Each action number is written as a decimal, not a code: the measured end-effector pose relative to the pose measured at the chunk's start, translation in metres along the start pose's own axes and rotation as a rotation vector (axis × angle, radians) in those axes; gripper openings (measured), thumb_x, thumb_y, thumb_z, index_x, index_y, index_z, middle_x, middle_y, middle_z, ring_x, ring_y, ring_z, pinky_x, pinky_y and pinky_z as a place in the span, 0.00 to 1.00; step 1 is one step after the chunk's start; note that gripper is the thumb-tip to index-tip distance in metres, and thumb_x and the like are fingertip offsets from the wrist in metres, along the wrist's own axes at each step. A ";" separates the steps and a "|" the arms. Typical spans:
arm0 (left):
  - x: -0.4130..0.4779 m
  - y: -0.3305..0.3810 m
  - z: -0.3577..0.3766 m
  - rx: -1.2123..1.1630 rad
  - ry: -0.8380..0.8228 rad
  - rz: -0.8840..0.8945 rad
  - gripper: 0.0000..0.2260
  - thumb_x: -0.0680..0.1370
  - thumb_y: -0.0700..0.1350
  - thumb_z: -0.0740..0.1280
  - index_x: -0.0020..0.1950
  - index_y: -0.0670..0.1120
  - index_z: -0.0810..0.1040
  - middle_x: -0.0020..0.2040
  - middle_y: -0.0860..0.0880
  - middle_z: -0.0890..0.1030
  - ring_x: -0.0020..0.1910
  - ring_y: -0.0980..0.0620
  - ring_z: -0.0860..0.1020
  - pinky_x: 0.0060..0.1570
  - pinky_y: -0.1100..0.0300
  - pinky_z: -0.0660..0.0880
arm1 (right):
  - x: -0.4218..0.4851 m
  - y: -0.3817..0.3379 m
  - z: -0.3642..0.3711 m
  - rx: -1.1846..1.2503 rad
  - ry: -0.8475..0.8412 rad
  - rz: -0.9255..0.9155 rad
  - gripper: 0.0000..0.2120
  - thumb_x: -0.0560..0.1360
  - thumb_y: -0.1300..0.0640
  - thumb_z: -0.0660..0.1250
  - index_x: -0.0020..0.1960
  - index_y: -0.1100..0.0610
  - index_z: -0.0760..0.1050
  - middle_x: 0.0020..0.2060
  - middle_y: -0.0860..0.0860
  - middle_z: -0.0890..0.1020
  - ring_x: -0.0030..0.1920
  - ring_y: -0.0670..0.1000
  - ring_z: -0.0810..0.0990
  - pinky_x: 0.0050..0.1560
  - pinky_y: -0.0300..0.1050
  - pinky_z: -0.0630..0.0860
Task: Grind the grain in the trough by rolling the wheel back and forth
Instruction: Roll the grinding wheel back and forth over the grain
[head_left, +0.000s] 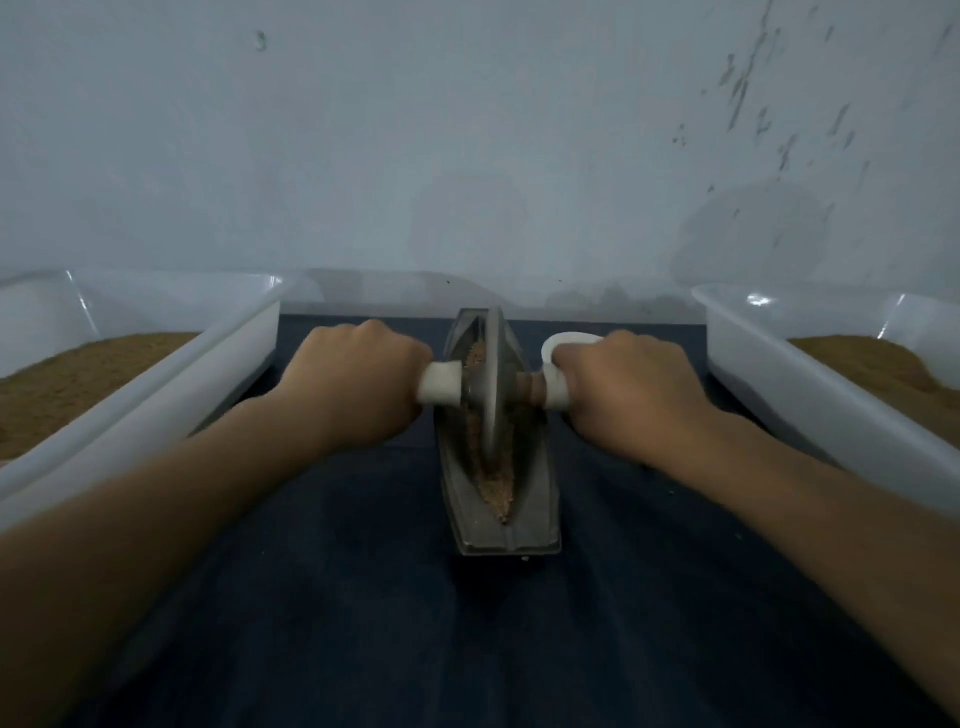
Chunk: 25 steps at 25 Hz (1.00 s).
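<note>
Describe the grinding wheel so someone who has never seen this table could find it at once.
Start at the dark surface between two white tubs; a grey boat-shaped trough lies along its middle. The wheel stands on edge in that trough, between the left hand and right hand gripping its white handles. It is the only thin metal disc there.

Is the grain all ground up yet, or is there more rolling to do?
Not yet, it seems. Done: grain lies in the trough, wheel standing in it. In hand: left hand and right hand hold the wheel's white grips. Left: the grain looks coarse, so more rolling.
</note>
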<state>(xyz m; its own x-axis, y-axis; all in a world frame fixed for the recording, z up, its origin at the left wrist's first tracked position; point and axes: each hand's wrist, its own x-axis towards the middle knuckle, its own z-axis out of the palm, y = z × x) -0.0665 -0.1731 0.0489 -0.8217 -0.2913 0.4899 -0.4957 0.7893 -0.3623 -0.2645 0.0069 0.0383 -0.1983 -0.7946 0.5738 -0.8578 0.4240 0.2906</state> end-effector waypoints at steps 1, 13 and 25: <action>-0.017 -0.001 -0.003 0.016 0.095 0.060 0.07 0.69 0.55 0.66 0.37 0.55 0.71 0.29 0.56 0.61 0.25 0.50 0.63 0.26 0.61 0.59 | -0.014 0.000 -0.005 -0.036 0.147 -0.036 0.14 0.61 0.50 0.72 0.35 0.47 0.66 0.27 0.42 0.54 0.27 0.41 0.49 0.26 0.35 0.48; 0.010 0.007 -0.001 0.074 0.002 -0.021 0.04 0.72 0.52 0.70 0.41 0.55 0.76 0.33 0.52 0.73 0.32 0.46 0.77 0.29 0.58 0.63 | 0.006 -0.001 0.000 0.058 -0.103 0.025 0.13 0.68 0.54 0.74 0.39 0.47 0.69 0.31 0.44 0.69 0.28 0.46 0.66 0.27 0.40 0.60; 0.027 0.005 0.011 -0.111 -0.216 -0.197 0.05 0.76 0.50 0.66 0.51 0.53 0.78 0.41 0.51 0.75 0.37 0.48 0.75 0.36 0.54 0.69 | 0.054 -0.003 -0.006 0.048 -0.349 0.006 0.05 0.75 0.56 0.70 0.46 0.49 0.74 0.45 0.51 0.80 0.45 0.56 0.81 0.40 0.48 0.75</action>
<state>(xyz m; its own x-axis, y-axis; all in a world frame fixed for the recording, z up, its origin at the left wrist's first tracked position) -0.0940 -0.1828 0.0513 -0.7594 -0.5434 0.3578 -0.6275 0.7570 -0.1822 -0.2696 -0.0349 0.0729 -0.3462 -0.8965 0.2764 -0.8758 0.4145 0.2475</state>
